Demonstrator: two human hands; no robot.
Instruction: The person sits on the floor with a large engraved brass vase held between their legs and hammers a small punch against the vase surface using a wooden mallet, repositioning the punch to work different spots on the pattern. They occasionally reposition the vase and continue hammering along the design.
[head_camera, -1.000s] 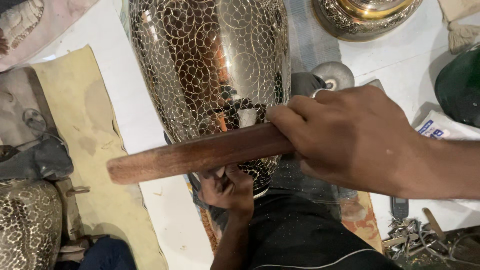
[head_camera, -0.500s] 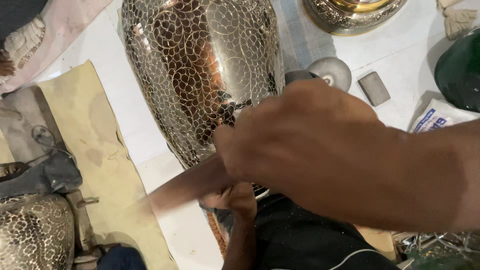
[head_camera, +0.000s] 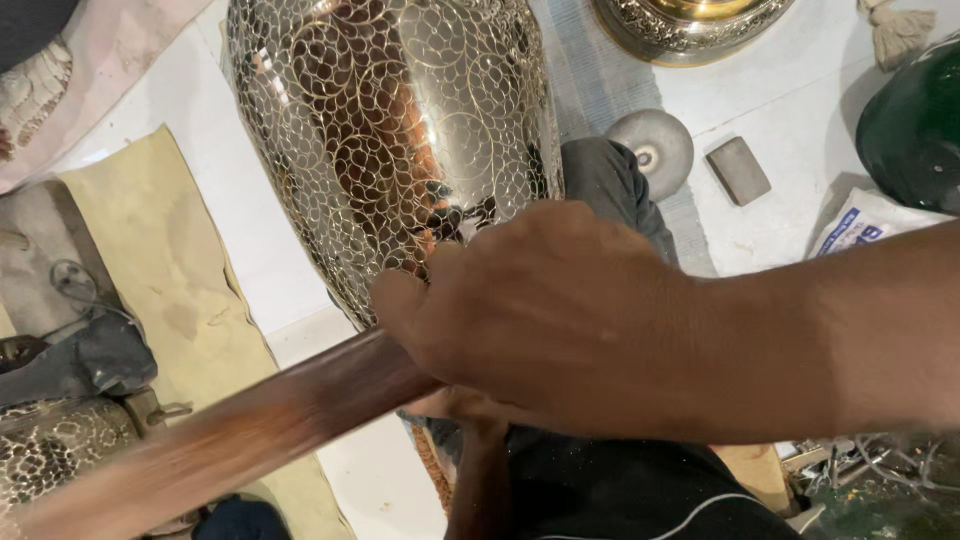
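Observation:
My right hand (head_camera: 560, 310) grips a brown wooden stick (head_camera: 230, 430) that slants down to the lower left and is blurred by motion. Behind it stands a large shiny metal vessel (head_camera: 390, 130) covered in engraved circle patterns, resting against my lap. My left hand (head_camera: 455, 405) is mostly hidden under my right hand, down by the vessel's lower edge; only a few fingers and the forearm show, and I cannot see what it holds.
A yellow-brown cloth (head_camera: 160, 260) lies at left beside a dark tool (head_camera: 80, 360) and another engraved metal piece (head_camera: 50, 455). At the right are a round grey disc (head_camera: 652, 150), a small grey block (head_camera: 738, 170), a dark green vessel (head_camera: 915, 125), a white packet (head_camera: 860, 225) and a brass vessel (head_camera: 690, 20).
My right hand has swung the stick downward and toward the camera; the stick's far end dropped to the lower left. The view has moved closer to the vessel.

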